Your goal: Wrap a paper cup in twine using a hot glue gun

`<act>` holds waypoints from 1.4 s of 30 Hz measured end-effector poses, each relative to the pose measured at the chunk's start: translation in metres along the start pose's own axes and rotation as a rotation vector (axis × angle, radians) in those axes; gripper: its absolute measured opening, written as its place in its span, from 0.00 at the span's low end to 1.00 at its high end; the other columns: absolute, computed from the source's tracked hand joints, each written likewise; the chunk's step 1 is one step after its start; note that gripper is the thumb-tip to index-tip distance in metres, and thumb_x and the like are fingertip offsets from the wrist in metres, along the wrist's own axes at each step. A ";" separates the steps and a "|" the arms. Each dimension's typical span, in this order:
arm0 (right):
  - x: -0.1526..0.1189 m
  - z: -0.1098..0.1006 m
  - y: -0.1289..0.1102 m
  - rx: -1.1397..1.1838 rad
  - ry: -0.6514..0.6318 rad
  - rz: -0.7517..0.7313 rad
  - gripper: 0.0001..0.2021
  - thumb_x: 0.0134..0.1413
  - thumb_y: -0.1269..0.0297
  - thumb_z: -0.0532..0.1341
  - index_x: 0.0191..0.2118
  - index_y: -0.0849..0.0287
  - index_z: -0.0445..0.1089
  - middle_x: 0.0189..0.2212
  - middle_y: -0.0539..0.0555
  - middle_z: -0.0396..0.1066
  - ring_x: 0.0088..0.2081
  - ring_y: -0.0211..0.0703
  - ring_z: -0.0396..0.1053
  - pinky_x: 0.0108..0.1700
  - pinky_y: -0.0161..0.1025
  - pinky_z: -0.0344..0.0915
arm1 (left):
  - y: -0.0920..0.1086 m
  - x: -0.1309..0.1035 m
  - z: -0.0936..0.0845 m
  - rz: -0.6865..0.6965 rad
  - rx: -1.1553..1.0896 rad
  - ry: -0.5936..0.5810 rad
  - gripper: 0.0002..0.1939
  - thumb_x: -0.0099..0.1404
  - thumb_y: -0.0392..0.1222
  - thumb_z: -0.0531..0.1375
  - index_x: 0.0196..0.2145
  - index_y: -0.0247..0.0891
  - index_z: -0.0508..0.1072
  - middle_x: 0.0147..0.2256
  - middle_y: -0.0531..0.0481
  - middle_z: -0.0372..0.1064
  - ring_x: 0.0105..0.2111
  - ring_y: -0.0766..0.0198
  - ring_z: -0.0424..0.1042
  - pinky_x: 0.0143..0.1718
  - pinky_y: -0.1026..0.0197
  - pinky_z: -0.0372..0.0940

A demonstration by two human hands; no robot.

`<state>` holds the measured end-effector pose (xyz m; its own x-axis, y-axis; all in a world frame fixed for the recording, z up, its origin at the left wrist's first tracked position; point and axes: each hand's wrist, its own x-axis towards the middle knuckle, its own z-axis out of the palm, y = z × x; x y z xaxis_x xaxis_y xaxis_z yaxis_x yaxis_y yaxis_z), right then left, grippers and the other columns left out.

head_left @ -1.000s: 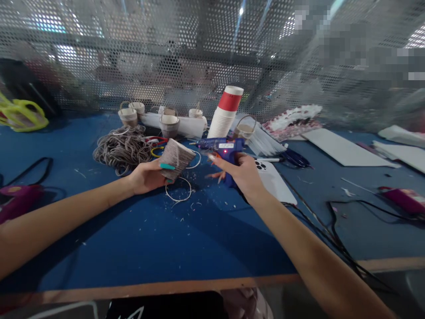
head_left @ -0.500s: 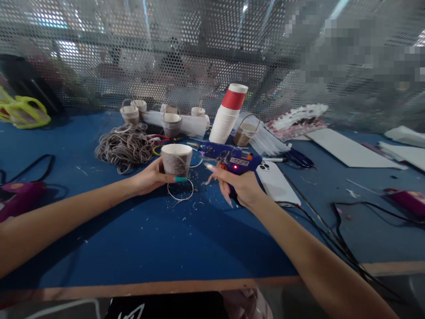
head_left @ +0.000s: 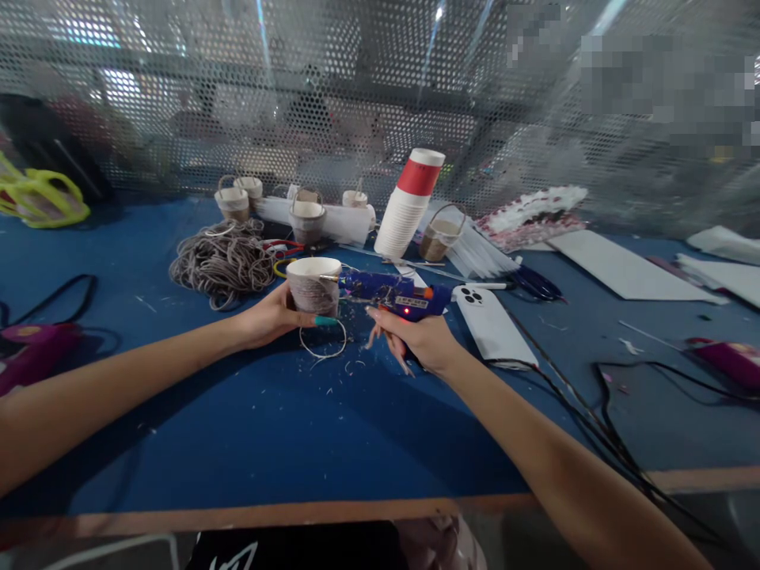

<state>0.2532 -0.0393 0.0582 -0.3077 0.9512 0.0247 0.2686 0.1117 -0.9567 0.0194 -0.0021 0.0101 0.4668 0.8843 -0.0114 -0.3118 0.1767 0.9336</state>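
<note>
holding the wrapped cup [head_left: 313, 291] upright, with curled fingers [head_left: 302, 319] of the left hand [head_left: 270, 317], near the grey cord [head_left: 229, 265]; gripping the blue glue gun [head_left: 380, 286] with the right hand [head_left: 426, 339], pointing its nozzle [head_left: 330, 278] at the cup's upper side.

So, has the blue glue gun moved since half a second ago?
Yes. Against the stack of white cups, the glue gun in the right hand has shifted left and closer to the table's front edge.

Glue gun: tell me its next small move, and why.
Perhaps squeeze a small dab onto the cup: the right hand holds the glue gun with its nozzle at the cup's upper side, its red light glows, and the left hand holds the cup upright.
</note>
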 end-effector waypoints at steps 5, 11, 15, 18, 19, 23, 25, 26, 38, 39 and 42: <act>-0.001 0.000 -0.002 -0.001 -0.010 0.029 0.25 0.51 0.54 0.65 0.11 0.54 0.57 0.05 0.44 0.56 0.09 0.31 0.55 0.26 0.40 0.70 | 0.002 0.000 0.002 -0.015 -0.008 0.006 0.33 0.42 0.29 0.75 0.46 0.37 0.71 0.40 0.49 0.78 0.45 0.55 0.77 0.54 0.51 0.68; -0.002 0.001 -0.003 -0.008 -0.007 0.041 0.24 0.51 0.54 0.64 0.11 0.53 0.57 0.05 0.45 0.56 0.09 0.33 0.56 0.23 0.41 0.66 | 0.000 0.000 0.001 0.006 -0.011 -0.003 0.32 0.43 0.28 0.74 0.46 0.38 0.72 0.40 0.48 0.78 0.45 0.54 0.77 0.53 0.51 0.68; 0.000 0.001 -0.002 -0.028 0.018 0.036 0.22 0.50 0.55 0.64 0.12 0.53 0.59 0.05 0.45 0.56 0.09 0.33 0.55 0.20 0.39 0.62 | -0.001 0.001 -0.001 0.017 -0.002 -0.027 0.30 0.45 0.28 0.74 0.46 0.38 0.72 0.41 0.47 0.78 0.47 0.52 0.76 0.53 0.51 0.68; 0.000 0.000 -0.002 -0.017 0.017 0.043 0.21 0.48 0.55 0.65 0.12 0.54 0.59 0.05 0.45 0.56 0.09 0.32 0.55 0.19 0.38 0.60 | -0.002 0.001 -0.002 0.002 -0.016 -0.004 0.30 0.44 0.28 0.74 0.46 0.37 0.73 0.42 0.45 0.78 0.48 0.50 0.76 0.54 0.49 0.67; 0.000 0.000 -0.002 -0.009 0.012 0.048 0.21 0.48 0.55 0.65 0.13 0.53 0.59 0.05 0.44 0.56 0.09 0.32 0.55 0.19 0.38 0.60 | -0.002 0.001 -0.003 -0.002 -0.023 0.006 0.31 0.44 0.28 0.74 0.46 0.37 0.73 0.42 0.45 0.78 0.48 0.50 0.76 0.55 0.49 0.67; 0.001 -0.001 -0.003 0.004 0.030 0.053 0.19 0.48 0.57 0.65 0.14 0.53 0.59 0.05 0.44 0.56 0.09 0.32 0.54 0.18 0.37 0.59 | -0.001 0.001 -0.004 -0.020 -0.037 0.023 0.32 0.43 0.27 0.74 0.47 0.38 0.73 0.43 0.45 0.78 0.50 0.48 0.75 0.55 0.48 0.66; 0.001 -0.001 -0.003 -0.002 0.055 0.044 0.19 0.49 0.58 0.64 0.13 0.54 0.59 0.05 0.44 0.56 0.09 0.32 0.55 0.18 0.36 0.59 | 0.000 0.001 -0.004 -0.033 -0.044 0.038 0.32 0.43 0.28 0.74 0.47 0.38 0.73 0.43 0.45 0.78 0.50 0.48 0.75 0.54 0.49 0.67; 0.001 -0.001 -0.003 -0.006 0.062 0.036 0.20 0.49 0.58 0.63 0.13 0.54 0.60 0.05 0.45 0.56 0.09 0.32 0.55 0.18 0.36 0.59 | 0.000 0.001 -0.004 -0.036 -0.046 0.046 0.32 0.43 0.28 0.74 0.47 0.39 0.73 0.43 0.46 0.78 0.50 0.48 0.75 0.54 0.50 0.67; 0.003 -0.002 0.003 0.010 0.117 -0.019 0.24 0.46 0.57 0.65 0.07 0.53 0.57 0.04 0.46 0.56 0.08 0.32 0.55 0.17 0.36 0.62 | -0.002 0.001 -0.008 -0.014 -0.059 -0.013 0.27 0.46 0.29 0.73 0.44 0.39 0.73 0.38 0.47 0.78 0.45 0.52 0.77 0.49 0.52 0.69; 0.004 -0.002 0.003 0.013 0.121 -0.020 0.24 0.46 0.58 0.65 0.07 0.53 0.57 0.04 0.46 0.56 0.08 0.31 0.55 0.17 0.35 0.61 | -0.002 0.001 -0.007 -0.013 -0.058 -0.020 0.26 0.46 0.29 0.72 0.44 0.39 0.73 0.38 0.47 0.78 0.44 0.52 0.77 0.50 0.52 0.69; 0.004 -0.002 0.004 0.025 0.122 -0.020 0.23 0.45 0.59 0.64 0.07 0.53 0.56 0.04 0.45 0.56 0.07 0.31 0.54 0.16 0.35 0.60 | 0.000 0.001 -0.006 -0.005 -0.065 -0.018 0.26 0.46 0.28 0.72 0.44 0.38 0.73 0.38 0.47 0.78 0.45 0.52 0.77 0.50 0.52 0.68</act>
<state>0.2548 -0.0343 0.0546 -0.1988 0.9770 0.0771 0.2404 0.1249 -0.9626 0.0150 0.0009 0.0077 0.4831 0.8755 -0.0086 -0.3627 0.2091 0.9082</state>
